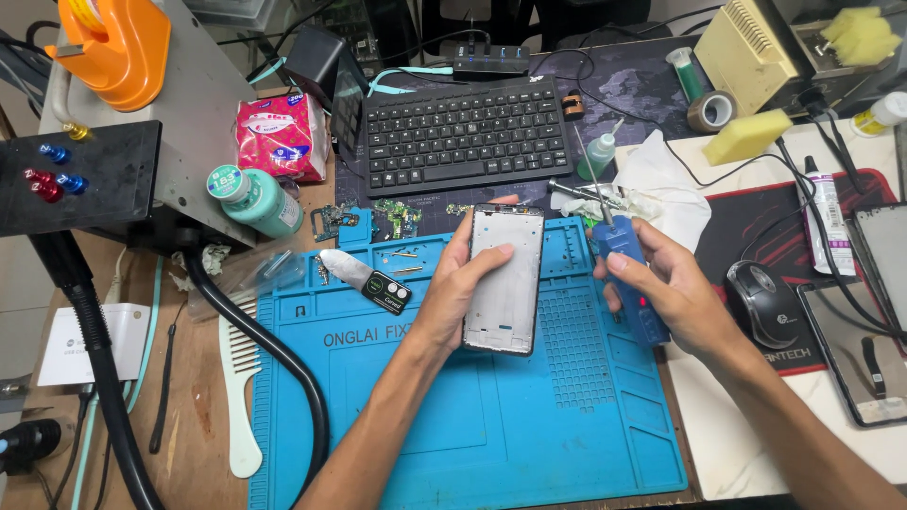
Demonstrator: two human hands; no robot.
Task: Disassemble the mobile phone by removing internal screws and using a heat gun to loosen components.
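Observation:
My left hand (463, 288) holds a phone frame (505, 279), a silver-grey rectangle with a dark rim, upright over a blue repair mat (491, 425). The thumb rests across the frame's face. My right hand (675, 288) grips a blue pen-shaped power tool (631, 274) just right of the frame. The tool's thin metal tip points up and away from me, over a crumpled white cloth (666, 184).
A metal pry blade (364, 277) and small circuit boards (364, 222) lie on the mat's far side. A black keyboard (463, 132), a teal bottle (255, 200), a black hose (274, 349), a white comb (241, 378), a mouse (763, 302) and phone screens (869, 349) surround the mat.

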